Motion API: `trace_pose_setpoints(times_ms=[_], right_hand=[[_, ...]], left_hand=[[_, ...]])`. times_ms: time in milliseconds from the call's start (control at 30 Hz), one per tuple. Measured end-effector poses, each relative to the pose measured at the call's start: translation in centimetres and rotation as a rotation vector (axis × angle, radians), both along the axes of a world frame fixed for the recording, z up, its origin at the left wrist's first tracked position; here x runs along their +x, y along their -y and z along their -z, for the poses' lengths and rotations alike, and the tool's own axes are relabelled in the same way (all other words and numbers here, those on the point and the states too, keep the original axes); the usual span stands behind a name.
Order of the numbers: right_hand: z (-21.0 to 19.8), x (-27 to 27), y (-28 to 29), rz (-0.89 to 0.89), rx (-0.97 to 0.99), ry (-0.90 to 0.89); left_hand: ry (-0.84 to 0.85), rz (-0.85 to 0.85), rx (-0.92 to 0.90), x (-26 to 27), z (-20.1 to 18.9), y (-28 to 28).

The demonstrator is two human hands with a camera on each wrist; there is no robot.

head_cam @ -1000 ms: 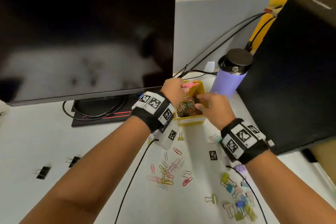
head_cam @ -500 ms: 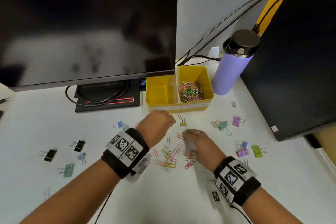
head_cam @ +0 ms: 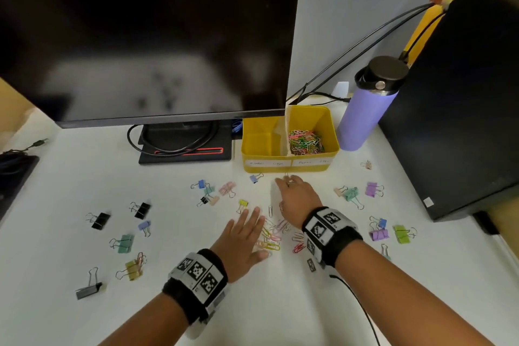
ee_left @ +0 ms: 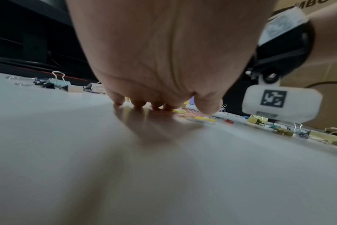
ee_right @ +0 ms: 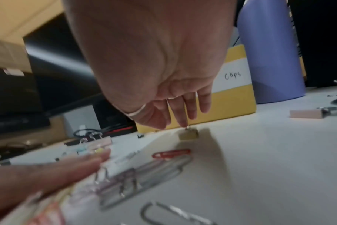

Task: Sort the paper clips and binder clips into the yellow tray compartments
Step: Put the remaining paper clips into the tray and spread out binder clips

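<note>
White desk [head_cam: 84, 166] bears yellow tray [head_cam: 283, 170], scattered clips [head_cam: 271, 237], purple bottle [head_cam: 365, 118].

Bright even light, soft shadows, blurred wrist views, warped edges

Both forearms are bare, without sleeves. Each wrist carries a black fabric band [head_cam: 341, 244] fitted with a white plate of three square black-and-white fiducial markers; the left-wrist band [head_cam: 196, 278] has the same layout. Below each band hangs a white rounded camera housing [ee_left: 282, 105] bearing one further square marker, fixed by a black bracket with a visible screw. A thin black cable [head_cam: 362, 312] leaves the right-wrist unit. The right hand [head_cam: 299, 199] wears a silver ring [ee_right: 137, 112] on the thumb and a second ring on another finger. The left hand [head_cam: 244, 239] shows no ring in the head view.
</note>
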State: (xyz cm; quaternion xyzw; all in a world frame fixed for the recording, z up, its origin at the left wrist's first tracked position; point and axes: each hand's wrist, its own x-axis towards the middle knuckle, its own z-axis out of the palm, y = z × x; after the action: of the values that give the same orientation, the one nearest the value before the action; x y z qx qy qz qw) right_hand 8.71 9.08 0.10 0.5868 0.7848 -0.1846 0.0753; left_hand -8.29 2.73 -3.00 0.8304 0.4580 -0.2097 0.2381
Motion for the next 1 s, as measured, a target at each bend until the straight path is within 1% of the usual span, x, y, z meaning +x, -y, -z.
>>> trace_pose_setpoints(times_ms=[67,100,133,167,200,233,300,367,467,500,533,600,667,700,767,833,900,933,1000], right_hand=[[0.6,-0.2,-0.2,-0.021,-0.026,0.024],[0.8,-0.2,-0.1,-0.05,-0.024,0.009],[0.9,-0.2,0.1,-0.079,-0.026,-0.016],[0.8,-0.1,0.4,-0.106,-0.032,-0.044],[0.7,0.2,0.8,-0.13,-0.034,-0.07],[0.7,0.5,1.3,-0.161,-0.034,-0.085],[0.7,1.5,2.4,-0.215,-0.028,-0.114],[0.8,2.5,3.1,-0.199,-0.012,-0.205],[1.3,3.5,3.0,-0.061,-0.017,-0.374],[1.4,3.7,3.0,-0.02,-0.046,-0.377],[1.4,3.8,3.2,-0.001,-0.102,-0.34],[1.4,3.6,3.6,-0.024,-0.206,-0.233],[1.2,3.1,3.9,-0.039,-0.221,-0.173],[1.3,3.0,4.1,-0.031,-0.226,-0.179],[1.4,2.8,3.9,-0.014,-0.216,-0.249],[1.5,2.6,3.7,0.011,-0.212,-0.295],[1.2,2.4,3.8,0.04,-0.224,-0.323],[1.5,2.5,3.8,0.028,-0.217,-0.324],[1.5,2.1,3.7,0.078,-0.203,-0.261]], left_hand=[[-0.07,-0.014,0.025,-0.1,-0.3,0.2],[-0.077,-0.05,0.096,-0.1,-0.5,0.4],[-0.061,-0.041,0.111,-0.2,-0.6,0.6],[-0.016,0.0,0.095,-0.5,-0.2,0.7],[0.02,0.044,0.035,-0.8,0.2,0.8],[0.04,0.038,-0.019,-1.1,-0.1,1.0],[0.064,0.036,0.002,-0.9,-0.8,0.7],[0.062,0.041,0.045,-0.2,-0.8,-0.4],[0.029,0.081,0.074,1.3,-1.1,-2.5],[0.014,0.088,0.065,1.8,-1.3,-2.9],[-0.006,0.095,0.064,2.0,-1.4,-3.0],[-0.059,0.111,0.081,2.0,-1.5,-2.2],[-0.092,0.121,0.107,1.8,-1.3,-0.7],[-0.102,0.12,0.117,1.7,-1.3,0.1],[-0.084,0.059,0.124,1.8,-1.5,1.0],[0.014,-0.089,0.107,2.4,-1.8,1.2],[0.065,-0.176,0.149,3.3,-1.7,1.1],[0.066,-0.214,0.161,3.7,-1.6,1.1],[0.042,-0.297,0.15,4.5,-1.5,1.1]])
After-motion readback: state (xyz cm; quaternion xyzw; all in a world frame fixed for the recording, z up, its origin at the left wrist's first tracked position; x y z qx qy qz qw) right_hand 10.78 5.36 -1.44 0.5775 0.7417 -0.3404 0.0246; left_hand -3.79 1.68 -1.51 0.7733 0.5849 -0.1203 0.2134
